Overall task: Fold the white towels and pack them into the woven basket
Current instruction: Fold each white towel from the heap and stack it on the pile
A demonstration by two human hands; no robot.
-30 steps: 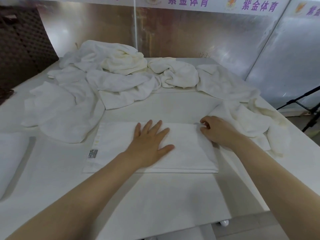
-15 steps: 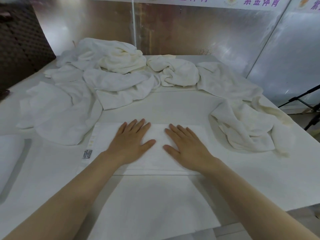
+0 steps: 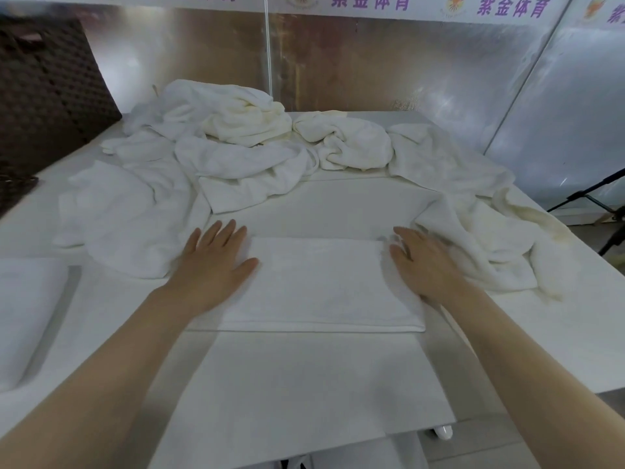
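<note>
Head view: left hand [image 3: 211,265] lies flat, fingers spread, palm down on the left end of the folded towel [image 3: 321,286]; right hand [image 3: 427,265] lies flat, fingers extended, on its right end. Neither hand grasps anything. Between the hands the towel surface is smooth; its near edge runs straight and shows stacked layers. Nearward of that edge the table [image 3: 304,384] is bare to its front rim. Just beyond the fingertips a strip of bare table is open. Touching the right hand's outer side lies a crumpled towel [image 3: 490,245]. Outward of the left hand sprawl loose towels [image 3: 135,211], more heaped behind. The woven basket [image 3: 44,96] stands far left, well apart.
</note>
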